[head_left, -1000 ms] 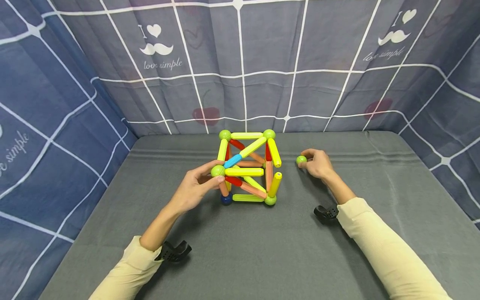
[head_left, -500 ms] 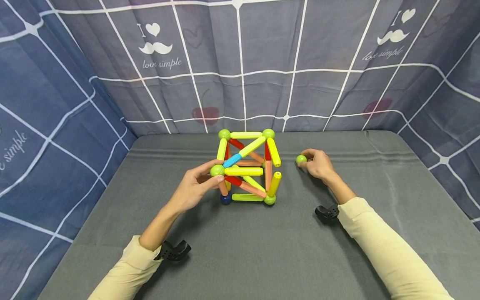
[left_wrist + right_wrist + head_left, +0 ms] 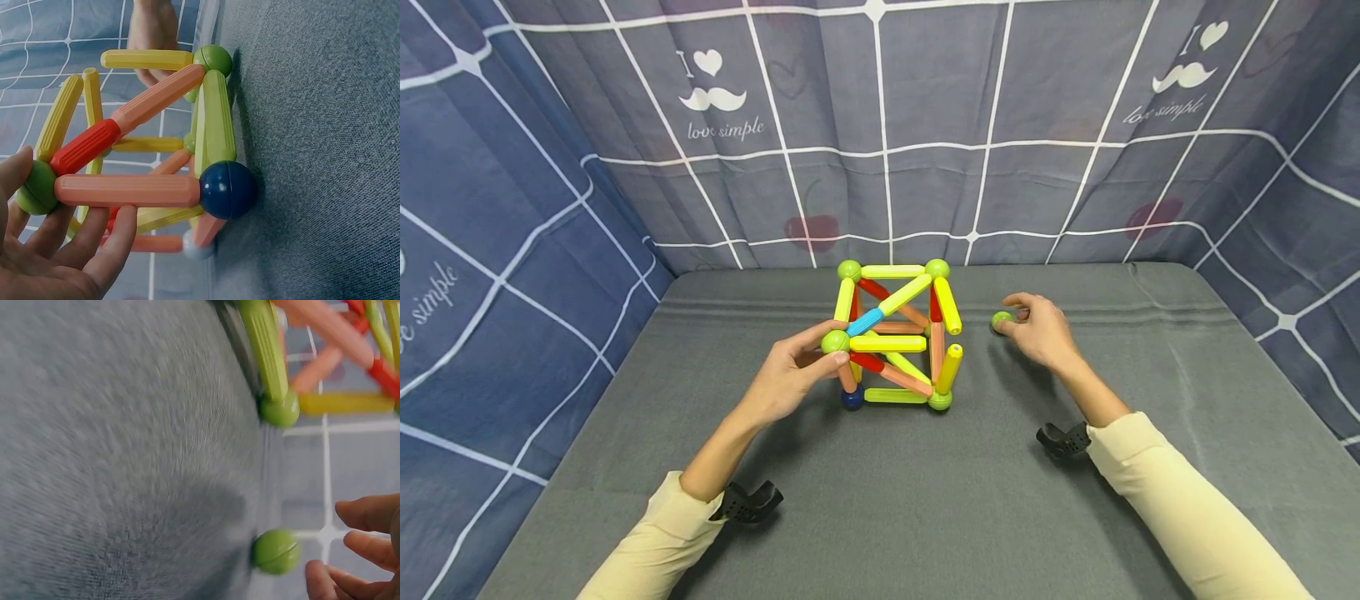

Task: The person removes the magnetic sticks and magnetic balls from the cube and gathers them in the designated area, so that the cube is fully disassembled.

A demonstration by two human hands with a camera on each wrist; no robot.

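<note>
A box-shaped frame of toy building sticks [image 3: 887,343] and balls stands on the cloth, mostly yellow, red and orange with one blue section. My left hand [image 3: 784,375] pinches the green ball [image 3: 37,187] at its upper front left corner, thumb on the near side and fingers behind. Straight below that corner sits a navy ball [image 3: 228,189], joined by an orange stick. At the frame's right side, two yellow sticks have bare ends close together. Right of the frame a loose green ball [image 3: 276,552] lies on the cloth. My right hand [image 3: 1039,333] is beside it, fingers spread apart and off the ball.
Grey cloth [image 3: 910,500] covers the table. Blue-grey curtains [image 3: 820,192] with white grid lines rise behind it and on both sides. A black strap mount [image 3: 748,502] sits at my left wrist and another [image 3: 1063,439] at my right.
My right hand's fingers have opened off the loose green ball and the forearm has shifted slightly right and nearer to me. The left hand and the frame stay in place.
</note>
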